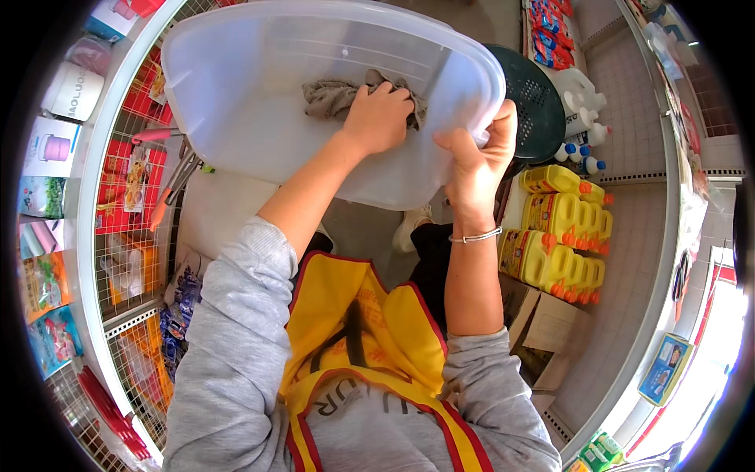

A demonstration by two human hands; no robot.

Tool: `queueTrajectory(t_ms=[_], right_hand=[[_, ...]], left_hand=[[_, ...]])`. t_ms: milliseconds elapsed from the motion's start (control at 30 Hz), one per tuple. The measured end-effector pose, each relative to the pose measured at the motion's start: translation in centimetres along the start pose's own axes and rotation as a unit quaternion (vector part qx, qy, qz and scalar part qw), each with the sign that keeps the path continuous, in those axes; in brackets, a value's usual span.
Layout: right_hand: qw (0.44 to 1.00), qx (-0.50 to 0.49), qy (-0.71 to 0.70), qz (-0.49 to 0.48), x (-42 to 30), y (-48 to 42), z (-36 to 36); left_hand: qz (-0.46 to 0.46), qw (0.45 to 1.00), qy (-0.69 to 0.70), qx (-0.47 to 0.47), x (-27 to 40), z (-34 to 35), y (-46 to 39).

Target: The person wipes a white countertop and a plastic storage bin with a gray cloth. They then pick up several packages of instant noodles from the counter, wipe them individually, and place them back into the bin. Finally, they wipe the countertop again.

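Note:
A large translucent plastic storage tub [253,112] is tilted before me, its open side facing me. My right hand [481,150] grips the tub's rim at the right, thumb on the inside and fingers curled over the edge. Inside the tub, my left hand [380,118] presses a crumpled grey-brown cloth [330,99] against the plastic wall. Part of the cloth is hidden beneath the fingers.
Yellow jugs with orange caps [551,259] line the right shelf, above an open cardboard box [548,330]. A dark perforated plastic stool [531,103] stands behind the tub. Wire-mesh shelving [133,248] with packaged goods runs along the left.

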State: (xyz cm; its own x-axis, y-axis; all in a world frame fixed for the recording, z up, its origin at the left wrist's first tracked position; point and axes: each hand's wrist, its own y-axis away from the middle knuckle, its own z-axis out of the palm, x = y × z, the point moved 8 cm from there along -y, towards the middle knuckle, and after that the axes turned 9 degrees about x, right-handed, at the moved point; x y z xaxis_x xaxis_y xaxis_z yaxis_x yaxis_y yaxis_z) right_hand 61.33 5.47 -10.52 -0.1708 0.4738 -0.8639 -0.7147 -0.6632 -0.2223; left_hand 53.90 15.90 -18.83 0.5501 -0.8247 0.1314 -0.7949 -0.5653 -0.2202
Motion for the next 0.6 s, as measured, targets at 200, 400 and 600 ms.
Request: queueTrajectory(t_ms=[200,400,600], right_hand=[[0.997,0.032,0.041,-0.063,0.7,-1.0,-0.7],[0.988,0.041,0.1,-0.115,-0.6,-1.4,-0.5],[0.983,0.038,0.116,-0.14,-0.8,-1.6,0.2]], left_hand=[[-0.083,0.936,0.303,-0.162,1.0,-1.4,0.8],[0.056,0.897,0.349,-0.265,4.6,-3.5,7.2],[-0.131,0.934,0.205,-0.264,-2.6,-0.6,12.0]])
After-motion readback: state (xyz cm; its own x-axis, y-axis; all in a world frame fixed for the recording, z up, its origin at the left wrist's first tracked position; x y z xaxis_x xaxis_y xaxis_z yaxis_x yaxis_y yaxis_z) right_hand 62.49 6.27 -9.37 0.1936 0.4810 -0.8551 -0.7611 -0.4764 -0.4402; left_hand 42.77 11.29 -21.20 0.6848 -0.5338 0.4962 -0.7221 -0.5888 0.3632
